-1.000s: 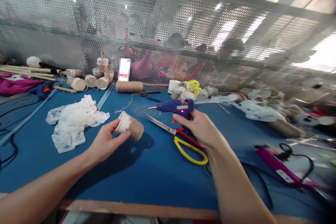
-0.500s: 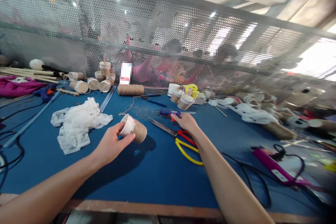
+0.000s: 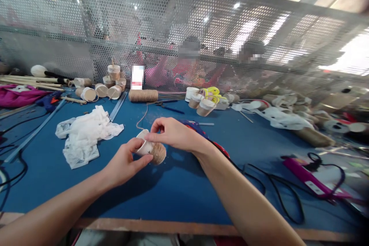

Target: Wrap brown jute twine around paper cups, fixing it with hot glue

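Clamping a twine-wrapped cup [image 3: 150,148] between thumb and fingers above the blue table [image 3: 173,196], the left hand [image 3: 123,161] likely does best with a steady, light hold as the right hand [image 3: 174,134] sits at the rim, whether its fingers pinch anything impossible to tell.

The right hand [image 3: 170,133] has left the blue plastic glue gun [image 3: 195,126] — now lying partly hidden behind the wrist — and brought its fingertips to the twine-wrapped white paper cup [image 3: 148,147].

Head cam, fwd/dn view, L hand [image 3: 122,161] & R hand [image 3: 173,133] near.
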Available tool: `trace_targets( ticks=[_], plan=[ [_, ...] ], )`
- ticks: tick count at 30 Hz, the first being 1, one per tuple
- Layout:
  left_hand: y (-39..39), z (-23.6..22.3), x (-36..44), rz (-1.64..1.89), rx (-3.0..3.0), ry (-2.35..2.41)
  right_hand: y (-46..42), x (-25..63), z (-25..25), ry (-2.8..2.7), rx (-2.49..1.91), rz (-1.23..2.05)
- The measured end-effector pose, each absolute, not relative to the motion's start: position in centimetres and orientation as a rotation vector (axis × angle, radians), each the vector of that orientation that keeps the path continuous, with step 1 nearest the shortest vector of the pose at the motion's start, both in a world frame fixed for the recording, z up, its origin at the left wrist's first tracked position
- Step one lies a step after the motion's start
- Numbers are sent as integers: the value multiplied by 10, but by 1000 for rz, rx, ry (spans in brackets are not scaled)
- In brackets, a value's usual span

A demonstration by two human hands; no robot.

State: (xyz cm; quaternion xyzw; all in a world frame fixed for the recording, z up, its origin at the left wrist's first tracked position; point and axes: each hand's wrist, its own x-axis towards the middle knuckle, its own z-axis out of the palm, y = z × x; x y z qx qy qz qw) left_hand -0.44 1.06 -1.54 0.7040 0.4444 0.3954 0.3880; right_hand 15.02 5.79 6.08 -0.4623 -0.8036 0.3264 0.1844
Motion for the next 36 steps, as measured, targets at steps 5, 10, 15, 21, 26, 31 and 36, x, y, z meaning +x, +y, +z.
trace_targets(
  ticks=[5, 10, 15, 21, 26, 31, 36],
  plan=[
    [8, -11, -5, 999, 1773, 1132, 55, 151, 52, -2056, -1276, 1085],
    [6, -8, -5, 980, 1577, 970, 45, 159, 48, -1758, -1193, 1174],
    [2, -5, -4, 967, 1436, 894, 39, 167, 42, -1509, -1078, 1288],
    [-1, -5, -5, 979, 1434, 843, 35, 170, 37, -1478, -1118, 1296],
    [-4, -6, -5, 999, 1454, 859, 32, 170, 35, -1500, -1071, 1243],
    [-6, -5, -5, 1021, 1460, 871, 31, 170, 35, -1531, -1047, 1209],
    [-6, -3, -6, 1037, 1493, 868, 31, 169, 34, -1569, -1062, 1168]
  ],
)
